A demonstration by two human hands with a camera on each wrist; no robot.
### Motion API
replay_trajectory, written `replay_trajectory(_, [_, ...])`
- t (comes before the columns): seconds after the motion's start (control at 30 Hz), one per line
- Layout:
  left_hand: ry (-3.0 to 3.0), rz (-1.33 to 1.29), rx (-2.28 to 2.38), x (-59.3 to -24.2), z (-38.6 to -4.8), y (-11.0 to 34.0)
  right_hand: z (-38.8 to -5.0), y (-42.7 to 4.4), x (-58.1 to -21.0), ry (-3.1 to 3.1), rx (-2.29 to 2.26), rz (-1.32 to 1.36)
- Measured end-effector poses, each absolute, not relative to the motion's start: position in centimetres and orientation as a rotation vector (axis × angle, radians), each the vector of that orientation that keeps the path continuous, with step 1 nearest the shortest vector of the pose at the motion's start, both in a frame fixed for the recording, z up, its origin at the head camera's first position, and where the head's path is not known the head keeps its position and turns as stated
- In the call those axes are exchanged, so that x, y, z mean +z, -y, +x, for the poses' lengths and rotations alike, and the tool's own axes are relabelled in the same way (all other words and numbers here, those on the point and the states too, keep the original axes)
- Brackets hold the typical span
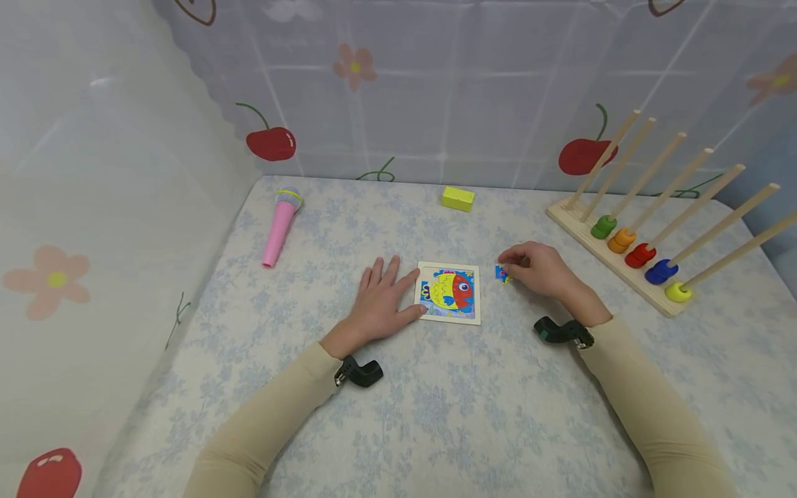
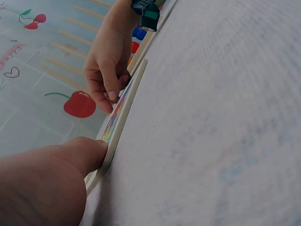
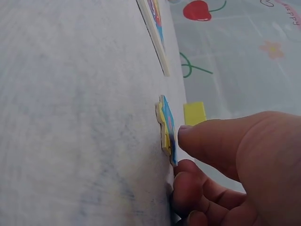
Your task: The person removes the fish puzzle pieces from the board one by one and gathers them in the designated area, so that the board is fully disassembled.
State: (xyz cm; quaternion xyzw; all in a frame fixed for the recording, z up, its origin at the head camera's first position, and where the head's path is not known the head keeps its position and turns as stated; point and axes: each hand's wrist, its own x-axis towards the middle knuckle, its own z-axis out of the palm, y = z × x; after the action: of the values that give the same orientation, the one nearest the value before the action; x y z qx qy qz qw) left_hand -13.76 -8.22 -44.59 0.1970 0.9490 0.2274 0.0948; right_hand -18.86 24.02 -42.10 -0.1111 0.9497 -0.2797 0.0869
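A square wooden fish puzzle [image 1: 448, 293] with a pale frame lies flat in the middle of the table. My left hand [image 1: 381, 304] rests beside it with fingers spread, its thumb on the lower left of the frame and its index finger at the upper left corner. In the left wrist view the left thumb [image 2: 89, 153] presses on the puzzle's edge. Just right of the puzzle, my right hand [image 1: 537, 268] pinches a small blue and yellow puzzle piece [image 1: 501, 274] by its edge, low at the tabletop. The right wrist view shows this piece [image 3: 167, 127] between thumb and curled fingers.
A wooden stacking rack [image 1: 623, 259] with upright pegs and coloured rings stands at the right. At the back are a yellow block [image 1: 457, 198] and, farther left, a pink toy microphone [image 1: 281, 227]. A printed curtain [image 1: 436, 90] hangs behind the table.
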Motion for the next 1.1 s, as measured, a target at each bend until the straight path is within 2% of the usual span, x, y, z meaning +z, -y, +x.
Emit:
replay_trajectory(0.77, [-2.807, 0.586, 0.661, -44.4, -13.8, 8.1, -19.0, -24.2, -41.6, -2.823, -0.859, -0.348])
replay_trajectory(1.1, [-2.813, 0.565, 0.641, -44.4, -13.8, 8.0, -20.8, -19.1, -39.3, -2.754, -0.853, -0.468])
